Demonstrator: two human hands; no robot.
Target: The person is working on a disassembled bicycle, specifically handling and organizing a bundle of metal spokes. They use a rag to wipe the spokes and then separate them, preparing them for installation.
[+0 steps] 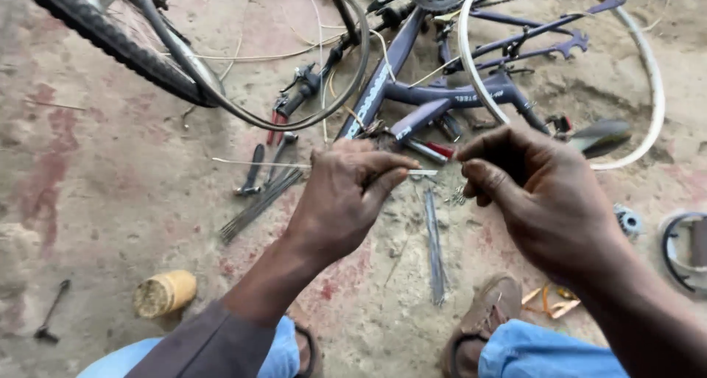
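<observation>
Head view looked down on a stained concrete floor (96,194) where two bare hands met over scattered bicycle parts. The left hand (346,194) was closed around a thin metal spoke (258,162), pinching it between thumb and forefinger; the spoke ran out level to the left of that hand, and its short bright end showed just past the fingertips, in the narrow gap between the two hands. The right hand (530,186) was curled with thumb and forefinger brought together at the spoke's bright end; whether it actually gripped the end or something tiny on it could not be told. The hands were near each other, not touching.

Below the gap a bundle of spokes (434,245) lay on the floor, running away from the hands toward the person's shoe (482,319). A second, fanned bundle of dark spokes (261,201) lay left of the left hand, beside pliers (252,172). Beyond the hands a purple bicycle frame (442,94) lay flat, with a bare white rim (641,69) resting over it and a tyred wheel (110,36) at upper left. A small yellow tin (166,293) lay on its side near the left forearm's sleeve.
</observation>
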